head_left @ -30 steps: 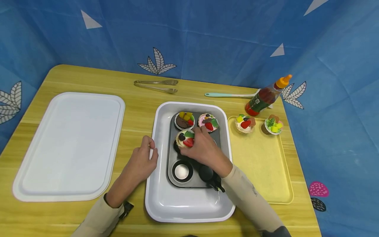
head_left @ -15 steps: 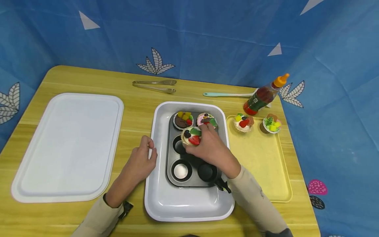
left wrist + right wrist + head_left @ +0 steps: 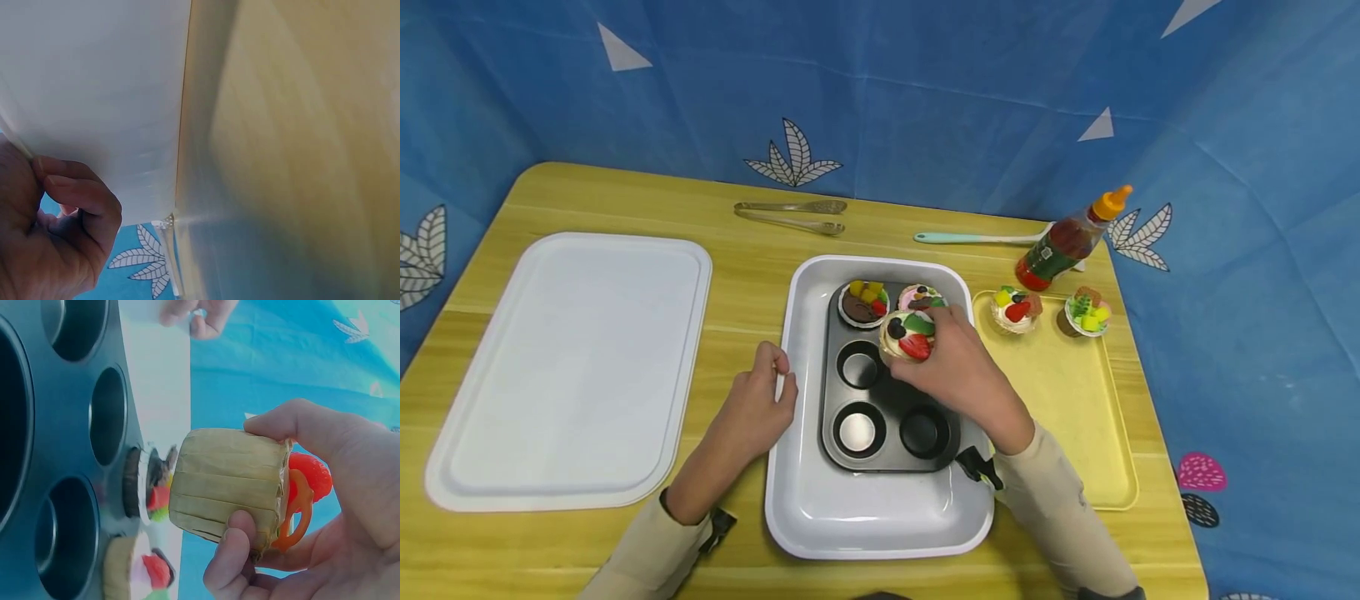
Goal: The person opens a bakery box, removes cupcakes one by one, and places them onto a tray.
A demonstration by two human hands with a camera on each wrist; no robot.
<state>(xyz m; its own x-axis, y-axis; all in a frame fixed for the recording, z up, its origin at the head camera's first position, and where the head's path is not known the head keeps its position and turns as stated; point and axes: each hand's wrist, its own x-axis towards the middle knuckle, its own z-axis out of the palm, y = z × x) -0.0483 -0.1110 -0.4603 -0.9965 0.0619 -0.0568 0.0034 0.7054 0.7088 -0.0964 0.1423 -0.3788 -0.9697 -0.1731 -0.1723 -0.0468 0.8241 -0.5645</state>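
Note:
My right hand (image 3: 966, 367) pinches a cupcake (image 3: 907, 336) topped with cream, a strawberry and a dark berry, holding it above the dark muffin pan (image 3: 891, 433). In the right wrist view its pale pleated wrapper (image 3: 228, 481) sits between thumb and fingers, apart from the pan's cups. Two more cupcakes fill the pan's far cups: a chocolate one (image 3: 863, 307) and a pink-creamed one (image 3: 921, 295), partly hidden by my right hand. The pan lies inside a deep white tub (image 3: 880, 533). My left hand (image 3: 758, 408) pinches the tub's left rim between thumb and curled fingers.
A yellow tray (image 3: 1060, 417) on the right bears two cupcakes at its far end. Behind it a red sauce bottle (image 3: 1060, 250) stands near a mint-handled utensil (image 3: 962, 238). Metal tongs (image 3: 790, 215) lie at the back; a white tray (image 3: 572, 375) is at left.
My right hand has lifted the cream cupcake out of the pan's middle left cup and carried it right and slightly away from me. The left hand stays at the tub's rim.

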